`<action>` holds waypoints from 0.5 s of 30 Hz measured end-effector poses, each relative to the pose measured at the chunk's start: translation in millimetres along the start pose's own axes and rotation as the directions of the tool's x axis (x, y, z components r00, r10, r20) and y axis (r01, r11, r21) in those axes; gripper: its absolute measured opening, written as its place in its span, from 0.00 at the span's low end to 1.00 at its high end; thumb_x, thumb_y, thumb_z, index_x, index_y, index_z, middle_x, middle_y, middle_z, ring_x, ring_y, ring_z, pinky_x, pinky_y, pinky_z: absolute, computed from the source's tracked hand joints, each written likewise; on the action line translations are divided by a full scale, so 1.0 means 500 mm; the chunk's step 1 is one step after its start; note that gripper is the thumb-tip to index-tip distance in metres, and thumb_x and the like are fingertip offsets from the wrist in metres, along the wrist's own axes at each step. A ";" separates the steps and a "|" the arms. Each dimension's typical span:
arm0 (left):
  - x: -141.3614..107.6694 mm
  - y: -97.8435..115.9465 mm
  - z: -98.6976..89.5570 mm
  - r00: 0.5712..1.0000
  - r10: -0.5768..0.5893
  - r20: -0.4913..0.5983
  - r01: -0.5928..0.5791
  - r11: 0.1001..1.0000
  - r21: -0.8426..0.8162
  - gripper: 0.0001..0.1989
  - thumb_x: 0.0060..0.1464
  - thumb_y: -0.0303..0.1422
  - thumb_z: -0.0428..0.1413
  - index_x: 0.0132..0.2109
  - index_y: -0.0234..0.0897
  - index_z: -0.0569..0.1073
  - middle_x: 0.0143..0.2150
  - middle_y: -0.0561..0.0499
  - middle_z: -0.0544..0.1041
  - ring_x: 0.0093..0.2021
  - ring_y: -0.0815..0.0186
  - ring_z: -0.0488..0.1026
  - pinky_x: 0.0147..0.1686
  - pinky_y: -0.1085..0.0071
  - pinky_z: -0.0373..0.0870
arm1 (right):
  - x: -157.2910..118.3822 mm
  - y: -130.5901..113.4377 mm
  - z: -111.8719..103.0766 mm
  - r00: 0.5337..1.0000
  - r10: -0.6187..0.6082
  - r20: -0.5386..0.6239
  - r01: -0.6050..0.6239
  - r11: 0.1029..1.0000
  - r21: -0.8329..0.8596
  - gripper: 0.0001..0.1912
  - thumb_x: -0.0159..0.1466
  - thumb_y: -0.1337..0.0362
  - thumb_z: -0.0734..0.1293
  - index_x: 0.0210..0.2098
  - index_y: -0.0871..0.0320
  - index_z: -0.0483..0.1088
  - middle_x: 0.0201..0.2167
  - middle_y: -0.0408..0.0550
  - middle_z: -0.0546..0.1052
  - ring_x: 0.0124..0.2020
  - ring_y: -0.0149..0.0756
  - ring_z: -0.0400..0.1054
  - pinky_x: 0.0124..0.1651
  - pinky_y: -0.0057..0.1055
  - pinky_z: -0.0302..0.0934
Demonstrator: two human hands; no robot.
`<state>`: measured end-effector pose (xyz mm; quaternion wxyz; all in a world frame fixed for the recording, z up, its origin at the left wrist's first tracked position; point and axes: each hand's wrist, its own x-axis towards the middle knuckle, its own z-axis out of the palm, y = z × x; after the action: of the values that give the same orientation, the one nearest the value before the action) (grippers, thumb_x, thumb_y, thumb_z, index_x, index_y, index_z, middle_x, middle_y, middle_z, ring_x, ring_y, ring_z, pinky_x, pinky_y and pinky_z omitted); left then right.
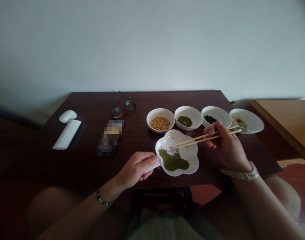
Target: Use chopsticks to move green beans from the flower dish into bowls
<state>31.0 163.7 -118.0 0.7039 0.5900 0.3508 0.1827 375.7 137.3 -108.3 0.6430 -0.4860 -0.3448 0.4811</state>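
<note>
My left hand [139, 166] is closed round the handle of a white flower-shaped bowl [191, 153], which is tilted slightly and has small purple marks inside. Green mung beans [173, 162] lie gathered along its near side. In my right hand [224, 143] is a pair of wooden chopsticks [192, 141], their tips inside the bowl near the beans, with no bean visible between them. Behind stand round white bowls in a row: one with yellow soybeans [160, 123], one with mung beans [184, 121], one with black beans [209, 119], and one with reddish-brown and pale pieces [239, 122].
Folded-out eyeglasses [123, 108] lie at the back of the dark wooden table [92, 106]. A blurred-out flat object [111, 137] is in front of them. A white device with a rounded head [67, 133] sits far left. A lighter wooden surface [284, 123] stands at the right.
</note>
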 end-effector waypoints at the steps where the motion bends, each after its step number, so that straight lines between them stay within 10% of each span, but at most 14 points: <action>1: -0.001 0.000 0.000 1.000 -0.003 0.003 0.003 1.000 -0.001 0.24 0.78 0.50 0.58 0.40 0.34 0.80 0.21 0.58 0.68 0.18 0.73 0.58 0.20 0.75 0.50 | 0.002 -0.003 -0.001 1.000 -0.003 -0.009 0.003 1.000 0.026 0.24 0.77 0.45 0.76 0.32 0.54 0.75 0.30 0.44 0.72 0.24 0.30 0.63 0.24 0.29 0.59; 15: -0.020 -0.025 -0.015 1.000 -0.014 -0.003 0.014 1.000 0.013 0.25 0.78 0.51 0.58 0.40 0.34 0.79 0.21 0.58 0.68 0.18 0.73 0.57 0.20 0.75 0.50 | 0.075 0.010 -0.130 0.910 -0.323 -0.261 0.334 0.943 -0.002 0.15 0.77 0.51 0.77 0.35 0.50 0.79 0.34 0.53 0.79 0.30 0.39 0.68 0.23 0.35 0.58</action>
<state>16.9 159.3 -127.6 0.7009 0.5918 0.3569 0.1764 444.5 154.3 -132.9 0.7641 -0.4658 -0.3248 0.3060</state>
